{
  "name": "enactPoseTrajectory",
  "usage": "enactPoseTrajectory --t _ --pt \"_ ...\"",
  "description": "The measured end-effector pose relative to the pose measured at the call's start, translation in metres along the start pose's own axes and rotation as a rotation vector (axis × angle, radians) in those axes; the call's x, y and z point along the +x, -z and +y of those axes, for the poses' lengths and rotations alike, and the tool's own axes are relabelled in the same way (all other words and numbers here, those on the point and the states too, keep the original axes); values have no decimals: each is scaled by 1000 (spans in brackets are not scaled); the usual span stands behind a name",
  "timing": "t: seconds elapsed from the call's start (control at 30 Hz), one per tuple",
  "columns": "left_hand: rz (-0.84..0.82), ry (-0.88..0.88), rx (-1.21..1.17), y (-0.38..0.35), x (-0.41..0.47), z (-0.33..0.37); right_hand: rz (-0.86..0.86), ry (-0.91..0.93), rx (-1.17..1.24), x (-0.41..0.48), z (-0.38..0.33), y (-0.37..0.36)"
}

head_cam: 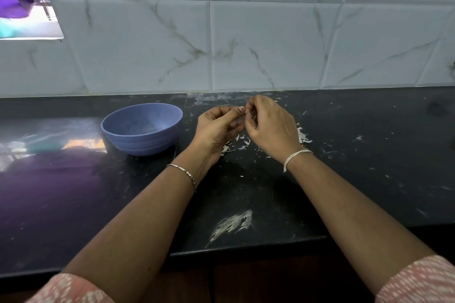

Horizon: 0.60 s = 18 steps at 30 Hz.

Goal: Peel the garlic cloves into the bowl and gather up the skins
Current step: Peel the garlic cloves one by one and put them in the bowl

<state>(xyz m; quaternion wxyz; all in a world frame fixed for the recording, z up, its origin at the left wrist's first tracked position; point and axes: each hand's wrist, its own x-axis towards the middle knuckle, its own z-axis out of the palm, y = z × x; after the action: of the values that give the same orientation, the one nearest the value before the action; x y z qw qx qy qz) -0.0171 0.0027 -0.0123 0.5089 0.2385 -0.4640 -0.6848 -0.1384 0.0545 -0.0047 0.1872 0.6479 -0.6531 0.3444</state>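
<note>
Near the back edge of the worktop (369,155), about mid-width: left hand (218,128) and right hand (272,126) over the surface, fingertips touching each other. Both sets of fingers curled in narrow, thumb against forefinger on each side, pinching one small thing between them. Reads as a clove, held by both hands. Barely shows inside the pinch, so cannot confirm skin on or off.

Left of the hands, closer to the back edge than the front: bowl (138,145), upright, just beside the left hand, not touching. Inside pale and smeary. No peeled cloves plainly seen there, though near part of the floor hidden by the rim.

Under and between the wrists: skins (242,141), loose white flakes on the worktop. More just right of the right hand, fine bits scattered further toward the right edge. Not gathered.

Toward the front edge, below the hands: white smear (232,224), dry-looking, probably not skin. No unpeeled cloves or bulb seen anywhere on the worktop.

Progress, as a judgement: peeling under way, some done going by the flakes, one clove in hand. Left to do: finish this clove, drop into bowl, then sweep all flakes into one heap. Cannot tell how many cloves remain. Gathering step not started.
</note>
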Motion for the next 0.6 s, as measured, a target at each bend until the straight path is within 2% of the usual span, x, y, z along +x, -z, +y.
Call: enactPoseTrajectory --t 0.2,0.37,0.47,0.6 --pt "-32 25 1 0 -1 2 -11 -4 48 0 0 0" --pt "2 -20 22 -2 -1 3 -4 -50 188 2 -2 -4" --pt "6 -72 92 -3 -1 3 -11 -80 267 2 -2 -8" --pt "-51 -145 299 -1 1 2 -8 -156 426 4 3 -10"
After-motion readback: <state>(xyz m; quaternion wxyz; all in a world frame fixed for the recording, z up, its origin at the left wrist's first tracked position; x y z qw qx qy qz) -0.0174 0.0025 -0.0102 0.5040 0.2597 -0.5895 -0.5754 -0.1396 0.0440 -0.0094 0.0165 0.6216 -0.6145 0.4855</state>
